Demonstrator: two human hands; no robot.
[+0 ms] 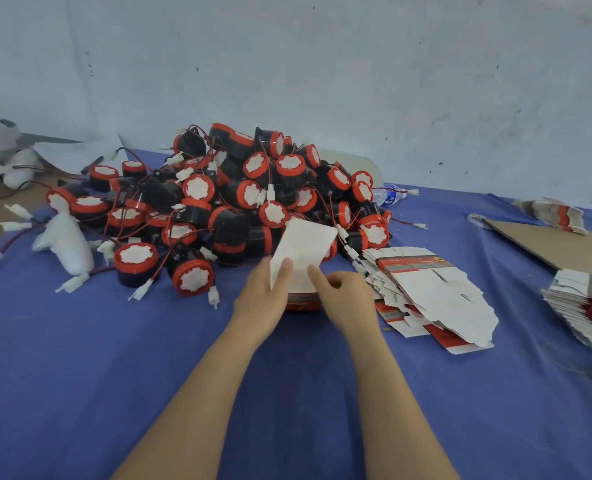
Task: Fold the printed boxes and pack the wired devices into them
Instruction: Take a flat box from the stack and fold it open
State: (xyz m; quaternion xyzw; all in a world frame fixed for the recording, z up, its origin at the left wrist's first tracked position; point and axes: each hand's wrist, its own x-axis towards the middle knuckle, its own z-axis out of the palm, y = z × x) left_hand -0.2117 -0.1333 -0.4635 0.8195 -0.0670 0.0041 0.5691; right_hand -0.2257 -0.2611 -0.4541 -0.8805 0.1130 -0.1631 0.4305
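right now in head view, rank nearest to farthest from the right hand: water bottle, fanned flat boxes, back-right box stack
1. Fanned flat boxes, beside the right hand
2. Water bottle, behind the device pile
3. Back-right box stack, far right

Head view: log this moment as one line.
step: folding box, flap up | left grip: holds box | right grip: holds box | devices: piled behind box | flat boxes: right of it

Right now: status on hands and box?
Left hand, right hand both hold one white-and-red printed cardboard box, white flap up. Heap of black-and-red round wired devices just behind it. Nothing in the way.
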